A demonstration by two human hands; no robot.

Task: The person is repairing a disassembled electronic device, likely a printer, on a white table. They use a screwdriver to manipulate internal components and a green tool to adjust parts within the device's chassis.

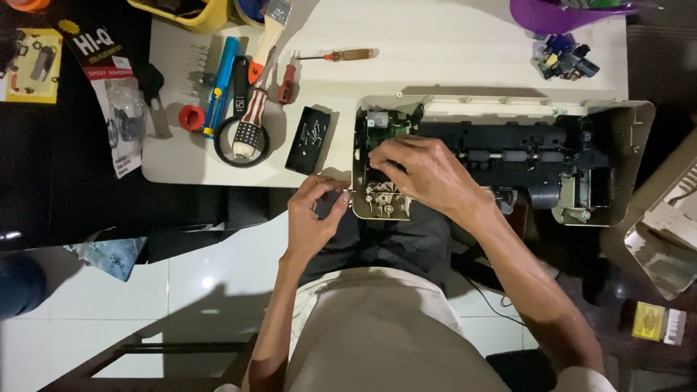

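Head cam, looking straight down. The printer (501, 156), cover off, lies on its side at the front edge of the white table (450, 65), partly over the person's lap. Black guts, rollers and a grey shaft show through the middle.

Right hand (425, 170) is inside the printer's left end, fingers curled down onto the white gear block (383, 199), just below the green board (385, 125). Looks like a pinch on sth small there, but can't tell what; fingertips are hidden by the hand itself.

Left hand (314, 214) is just outside the casing's left corner, thumb and forefinger pinched together, touching the edge. Whether it holds a screw or nothing, can't tell, too small.

Left of the printer: black tray (308, 139) w/ loose screws, near the left hand. Further left, a tape ring (242, 141) w/ a striped-handle screwdriver (250, 123) lying across it, a blue tool (221, 86), a red cap (191, 117). A wooden-handle screwdriver (341, 55) sits up top, a brush (270, 33) beside it.

Top right: purple bowl (566, 13), small electronic bits (563, 58) below it. Bottom right on the floor: yellow box (650, 321).
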